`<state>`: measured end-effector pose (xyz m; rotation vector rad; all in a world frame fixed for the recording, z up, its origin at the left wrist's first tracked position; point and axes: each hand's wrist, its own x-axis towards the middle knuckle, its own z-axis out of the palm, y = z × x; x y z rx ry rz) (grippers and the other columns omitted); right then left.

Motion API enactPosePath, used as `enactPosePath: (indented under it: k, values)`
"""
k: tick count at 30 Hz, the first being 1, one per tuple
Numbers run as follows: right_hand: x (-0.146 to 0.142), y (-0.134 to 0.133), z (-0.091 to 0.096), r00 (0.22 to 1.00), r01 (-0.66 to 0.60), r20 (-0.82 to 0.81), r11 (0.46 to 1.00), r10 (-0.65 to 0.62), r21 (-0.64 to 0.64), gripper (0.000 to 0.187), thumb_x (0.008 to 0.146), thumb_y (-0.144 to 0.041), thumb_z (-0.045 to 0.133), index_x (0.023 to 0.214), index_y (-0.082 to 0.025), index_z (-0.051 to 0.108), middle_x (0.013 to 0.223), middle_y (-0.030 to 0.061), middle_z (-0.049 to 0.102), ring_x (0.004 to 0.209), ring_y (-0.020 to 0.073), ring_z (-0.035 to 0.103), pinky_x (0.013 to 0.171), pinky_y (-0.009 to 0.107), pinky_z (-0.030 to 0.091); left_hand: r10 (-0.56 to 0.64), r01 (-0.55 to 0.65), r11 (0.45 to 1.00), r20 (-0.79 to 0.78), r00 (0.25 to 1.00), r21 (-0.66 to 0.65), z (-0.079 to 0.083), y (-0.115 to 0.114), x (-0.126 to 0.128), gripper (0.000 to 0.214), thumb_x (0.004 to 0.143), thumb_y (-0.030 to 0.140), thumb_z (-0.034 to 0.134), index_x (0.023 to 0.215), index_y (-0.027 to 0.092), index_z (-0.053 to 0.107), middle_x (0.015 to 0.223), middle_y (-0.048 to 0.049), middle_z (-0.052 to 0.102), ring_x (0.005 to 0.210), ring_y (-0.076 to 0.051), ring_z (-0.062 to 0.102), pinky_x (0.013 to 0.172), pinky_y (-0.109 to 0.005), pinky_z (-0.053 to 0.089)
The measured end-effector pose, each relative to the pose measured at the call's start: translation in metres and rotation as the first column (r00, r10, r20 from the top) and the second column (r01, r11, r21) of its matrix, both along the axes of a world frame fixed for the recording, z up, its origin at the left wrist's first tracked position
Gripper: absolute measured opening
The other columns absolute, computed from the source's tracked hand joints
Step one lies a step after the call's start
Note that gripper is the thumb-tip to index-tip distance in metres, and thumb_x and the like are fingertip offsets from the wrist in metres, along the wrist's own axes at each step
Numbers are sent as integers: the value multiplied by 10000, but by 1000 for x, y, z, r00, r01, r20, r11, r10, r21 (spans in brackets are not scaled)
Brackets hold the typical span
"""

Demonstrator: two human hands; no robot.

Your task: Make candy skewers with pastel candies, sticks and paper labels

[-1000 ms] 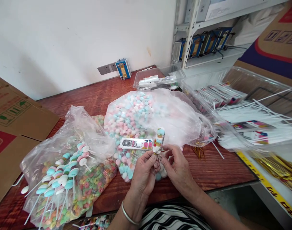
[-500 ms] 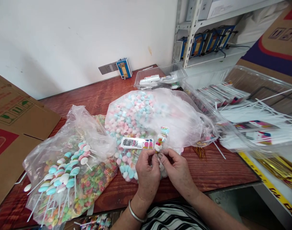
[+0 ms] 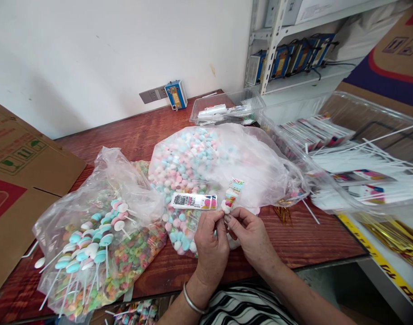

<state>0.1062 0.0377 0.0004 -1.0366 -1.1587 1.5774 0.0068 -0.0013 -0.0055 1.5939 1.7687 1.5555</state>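
My left hand (image 3: pixel 211 243) and my right hand (image 3: pixel 255 239) meet above the table's front part, fingertips pinched together. Both grip the lower end of a small wrapped candy pop (image 3: pixel 230 196), which tilts up and to the right. Its clear wrapper has a colourful printed top, with white, red and yellow sweets inside. The part between my fingertips is hidden. Just left of it, a printed white packet (image 3: pixel 193 201) lies on a big clear bag of pastel marshmallows (image 3: pixel 189 158). A silver bangle (image 3: pixel 192 301) circles my left wrist.
Left, marshmallow pops on white sticks (image 3: pixel 87 246) lie on a bag of coloured candy rings (image 3: pixel 135 253). Clear bins (image 3: pixel 226 97) stand behind and right, one holding white sticks (image 3: pixel 345 158). Gold twist ties (image 3: pixel 392 239) lie at right. A cardboard box (image 3: pixel 26 180) borders the left.
The wrapped candy pop has tipped to the right and shows more of its wrapper. My hands have shifted slightly right, still pinching its lower end.
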Motion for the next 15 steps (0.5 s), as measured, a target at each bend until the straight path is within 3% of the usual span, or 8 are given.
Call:
enactPosePath:
  k: [2,5,7,8,10,12,13,15]
  values:
    - [0,1,3,996,-11,-90,998,4,-68,285,751,-419,698,691,-184,549,569,-59,472,487,80,376,439,206,316,-41,52,997,213,976,-50,-2,1,-1,136,896,196,538,989,199,635,958,-55,657,902,-179,615,844,-346,499]
    - [4,2,13,961,-138,-263,976,90,-170,310,699,-423,743,724,-184,546,544,-87,411,438,54,291,414,196,237,-141,197,980,554,820,-41,-3,5,-8,99,853,283,624,890,197,655,871,-31,669,835,-177,631,822,-349,512]
    - [8,2,22,910,-309,-337,937,241,-164,347,682,-452,750,704,-191,523,536,-81,421,429,58,310,412,200,248,-261,298,954,605,752,41,4,8,-18,114,814,308,678,782,200,667,805,-27,665,869,-199,637,873,-393,503]
    - [11,1,26,890,-378,-327,916,319,-135,345,703,-461,731,696,-196,510,544,-68,451,435,69,350,418,207,277,-313,342,938,563,765,56,11,8,-25,116,810,304,684,751,205,679,827,-39,671,929,-217,635,914,-419,487]
    - [17,2,34,893,-429,-154,903,423,-12,281,781,-422,664,699,-202,510,597,-32,527,493,104,452,460,231,357,-350,373,928,387,853,16,28,3,-39,81,831,267,662,802,227,725,1002,-75,683,1098,-248,588,998,-454,434]
    - [23,6,39,917,-390,183,895,355,215,170,856,-312,579,728,-204,551,647,-10,568,566,127,507,518,248,404,-262,268,963,228,938,6,48,-10,-51,165,846,233,640,978,264,734,1153,-84,652,1145,-241,563,1012,-438,421]
    - [25,9,41,907,-370,338,855,249,363,139,868,-253,554,738,-206,569,661,-4,577,593,134,522,544,253,416,-217,216,976,208,954,28,58,-18,-55,208,847,241,639,1035,275,722,1115,-79,665,1073,-224,596,961,-406,456]
    - [28,17,45,866,-359,499,680,-12,639,124,869,-183,536,767,-218,598,687,10,606,636,150,560,587,268,438,-134,123,991,283,950,55,73,-38,-59,201,831,351,657,993,261,737,833,-54,692,776,-184,641,743,-327,522]
